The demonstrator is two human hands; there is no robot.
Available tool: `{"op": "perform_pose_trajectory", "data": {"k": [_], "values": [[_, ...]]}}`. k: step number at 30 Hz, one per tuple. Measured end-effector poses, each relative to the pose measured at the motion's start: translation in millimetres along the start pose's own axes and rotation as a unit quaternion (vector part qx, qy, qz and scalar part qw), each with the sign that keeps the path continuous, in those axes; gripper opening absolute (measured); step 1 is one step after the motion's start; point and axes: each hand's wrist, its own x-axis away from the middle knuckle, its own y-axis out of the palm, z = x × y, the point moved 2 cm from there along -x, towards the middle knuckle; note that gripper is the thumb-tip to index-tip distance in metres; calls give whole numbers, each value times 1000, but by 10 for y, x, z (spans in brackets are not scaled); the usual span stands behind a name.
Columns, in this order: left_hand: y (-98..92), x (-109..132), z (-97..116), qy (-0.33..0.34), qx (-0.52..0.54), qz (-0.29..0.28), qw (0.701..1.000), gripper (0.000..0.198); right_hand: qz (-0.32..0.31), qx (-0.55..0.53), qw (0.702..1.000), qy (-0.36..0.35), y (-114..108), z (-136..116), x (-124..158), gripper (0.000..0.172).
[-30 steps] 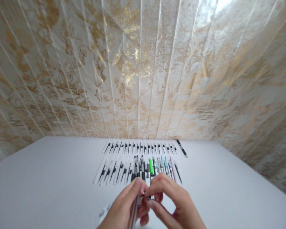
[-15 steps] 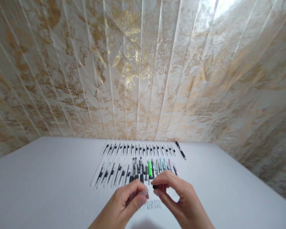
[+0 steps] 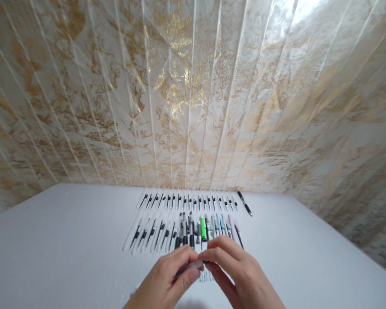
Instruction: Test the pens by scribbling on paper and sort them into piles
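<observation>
My left hand [image 3: 165, 274] is closed around a clear pen barrel [image 3: 194, 265], pinched between thumb and fingers, with most of its length hidden in the palm. Coming in from the other side, my right hand [image 3: 239, 270] pinches a small black pen part [image 3: 205, 262] at the barrel's right end. The fingertips of both hands nearly meet there and hide much of the part. Just beyond the hands lie several black-gripped pens [image 3: 185, 239] and a bright green pen [image 3: 202, 226].
Clear pens with black parts [image 3: 152, 231] lie in a row at the left, with pastel pens [image 3: 223, 221] at the right. A farther row of thin clear pens [image 3: 189, 201] ends near a black pen [image 3: 245, 204]. Gold-patterned sheeting [image 3: 180, 94] rises behind the white table [image 3: 67, 240].
My right hand has moved left and slightly down, bringing the black pen part from a gap away to the end of the clear barrel. My left hand has barely moved.
</observation>
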Motion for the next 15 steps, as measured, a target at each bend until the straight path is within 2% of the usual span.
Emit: {"op": "perform_pose_trajectory", "data": {"k": [5,10,15], "values": [[-3,-15,40,-5,-7,-12,1000,27,-12,-13,1000,2,-2,-6,12,22],[-18,-12,63,16,-20,-13,1000,25,0,2,1000,12,13,13,37,15],[-24,5,25,34,-41,-22,998,22,-28,-19,999,32,4,23,32,12]]}}
